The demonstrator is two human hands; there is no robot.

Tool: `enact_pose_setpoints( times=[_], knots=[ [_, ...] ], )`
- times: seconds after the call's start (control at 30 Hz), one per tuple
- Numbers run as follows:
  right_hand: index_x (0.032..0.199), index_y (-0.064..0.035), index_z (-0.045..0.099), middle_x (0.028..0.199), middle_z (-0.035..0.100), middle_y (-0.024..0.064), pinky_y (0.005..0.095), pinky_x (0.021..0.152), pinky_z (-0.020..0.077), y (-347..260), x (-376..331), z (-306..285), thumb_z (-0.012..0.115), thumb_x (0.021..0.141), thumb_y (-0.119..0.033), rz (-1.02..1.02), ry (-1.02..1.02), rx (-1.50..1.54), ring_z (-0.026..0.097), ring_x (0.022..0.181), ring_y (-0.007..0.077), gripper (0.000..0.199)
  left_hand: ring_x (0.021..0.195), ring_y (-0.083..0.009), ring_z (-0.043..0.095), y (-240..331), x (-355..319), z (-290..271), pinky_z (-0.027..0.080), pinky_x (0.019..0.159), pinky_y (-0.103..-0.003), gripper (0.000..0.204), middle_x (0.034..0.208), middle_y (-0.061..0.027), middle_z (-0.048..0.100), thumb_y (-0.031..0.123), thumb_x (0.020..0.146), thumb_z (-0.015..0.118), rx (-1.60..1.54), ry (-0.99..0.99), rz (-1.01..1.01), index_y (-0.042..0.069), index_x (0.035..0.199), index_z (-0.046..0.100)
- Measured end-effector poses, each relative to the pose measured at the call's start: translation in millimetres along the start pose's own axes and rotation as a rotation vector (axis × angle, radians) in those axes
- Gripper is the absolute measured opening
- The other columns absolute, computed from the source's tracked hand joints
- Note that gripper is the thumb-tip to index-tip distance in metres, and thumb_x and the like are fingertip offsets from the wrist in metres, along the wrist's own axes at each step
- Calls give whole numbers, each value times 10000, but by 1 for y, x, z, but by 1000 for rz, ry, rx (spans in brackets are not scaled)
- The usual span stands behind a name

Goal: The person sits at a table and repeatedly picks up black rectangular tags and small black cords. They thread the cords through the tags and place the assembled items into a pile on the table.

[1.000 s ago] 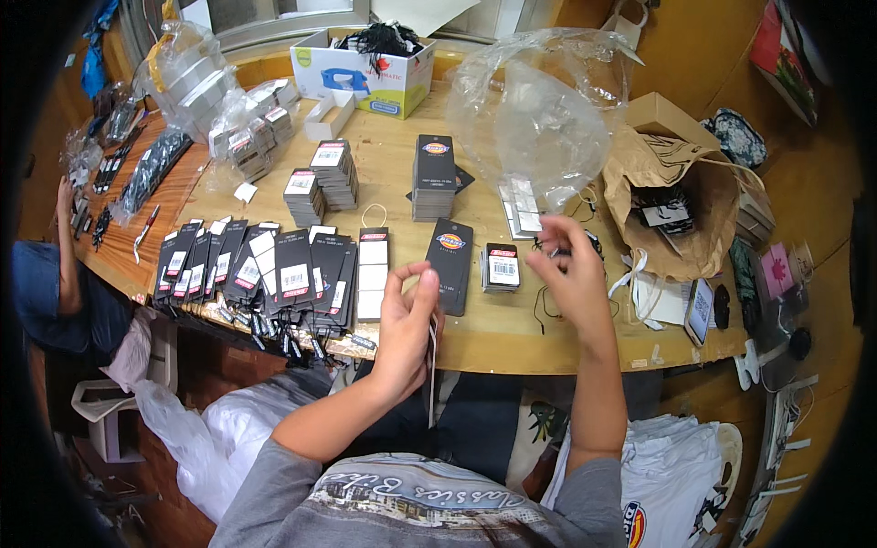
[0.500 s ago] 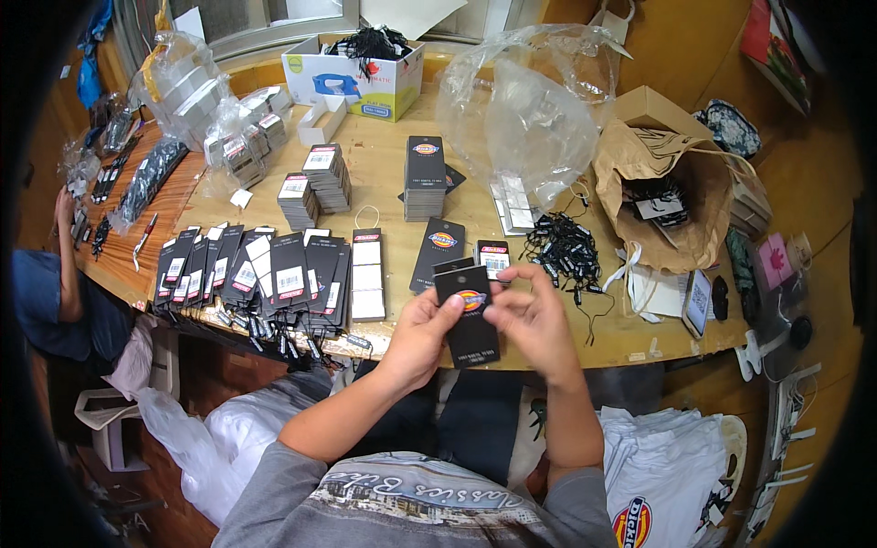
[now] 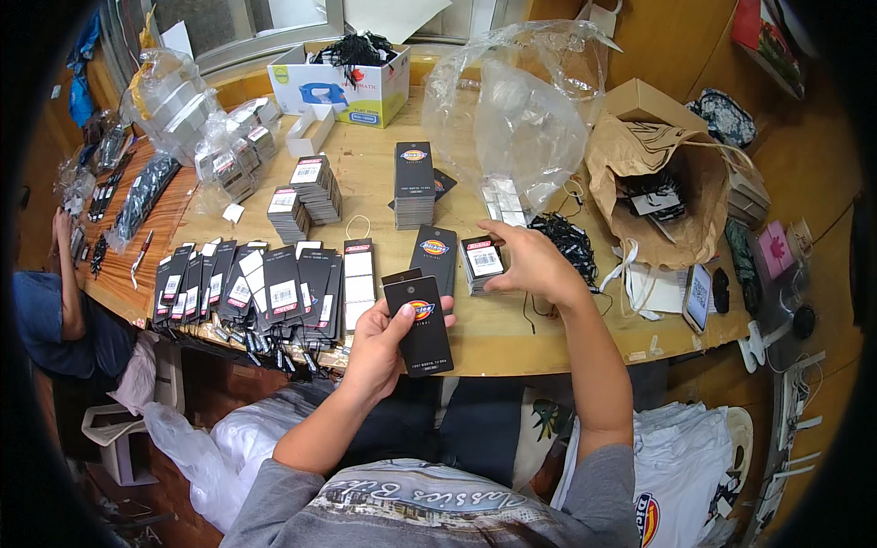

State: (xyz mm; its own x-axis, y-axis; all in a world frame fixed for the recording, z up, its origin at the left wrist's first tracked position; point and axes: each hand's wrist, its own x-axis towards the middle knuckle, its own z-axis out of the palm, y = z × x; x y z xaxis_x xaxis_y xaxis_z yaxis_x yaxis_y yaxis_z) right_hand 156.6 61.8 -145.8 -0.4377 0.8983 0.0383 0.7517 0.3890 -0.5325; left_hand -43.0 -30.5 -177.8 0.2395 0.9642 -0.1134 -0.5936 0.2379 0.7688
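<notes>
My left hand (image 3: 373, 354) holds black hang tags (image 3: 422, 340) with a coloured oval emblem, fanned slightly, thumb on top. Just right of them, my right hand (image 3: 541, 263) spans a small stack of barcode tags (image 3: 482, 259), fingers at its far edge and thumb at its near right side. How firmly it grips is hard to see. A black hang tag (image 3: 433, 258) lies flat left of that stack. Behind it stands a tall stack of black tags (image 3: 414, 187). A pile of black strings (image 3: 565, 247) lies beyond my right hand, partly hidden by it.
Overlapping tagged cards (image 3: 283, 283) line the front left table edge, beside a strip of white labels (image 3: 359, 283). Barcode card stacks (image 3: 314, 187) stand behind. Farther back are a carton (image 3: 379, 91) and a clear plastic bag (image 3: 521, 119). A paper bag (image 3: 612, 210) and phone (image 3: 697, 297) sit right.
My left hand has moved left and lower with the black hang tags. My right hand has left them and reached to the small barcode stack. The view has shifted slightly.
</notes>
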Motion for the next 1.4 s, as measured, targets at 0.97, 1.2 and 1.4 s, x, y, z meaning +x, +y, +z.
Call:
enact_pose_setpoints(
  times=[0.97, 1.2, 1.4],
  knots=[
    [1052, -28, 495, 991, 530, 149, 328, 826, 375, 15, -33, 19, 738, 494, -155, -126, 115, 124, 484, 940, 295, 621, 984, -315, 505, -5, 10, -6, 445, 813, -412, 329, 1095, -209, 473, 130, 877, 322, -174, 44, -194, -22, 1169, 317],
    [964, 0, 551, 864, 566, 102, 285, 685, 428, 13, -19, 20, 726, 506, -101, 37, 35, 203, 523, 735, 187, 501, 985, -313, 505, -3, 17, -2, 454, 810, -395, 331, 1105, -227, 458, 119, 875, 305, -282, -47, -109, -47, 1161, 287],
    [842, 6, 569, 769, 546, 62, 252, 608, 426, 10, -19, 19, 733, 492, -53, 124, 141, 248, 500, 632, 140, 391, 955, -248, 533, -5, 16, 1, 470, 784, -352, 290, 1075, -192, 497, 98, 878, 322, -81, 5, -8, -39, 1133, 343]
  ],
)
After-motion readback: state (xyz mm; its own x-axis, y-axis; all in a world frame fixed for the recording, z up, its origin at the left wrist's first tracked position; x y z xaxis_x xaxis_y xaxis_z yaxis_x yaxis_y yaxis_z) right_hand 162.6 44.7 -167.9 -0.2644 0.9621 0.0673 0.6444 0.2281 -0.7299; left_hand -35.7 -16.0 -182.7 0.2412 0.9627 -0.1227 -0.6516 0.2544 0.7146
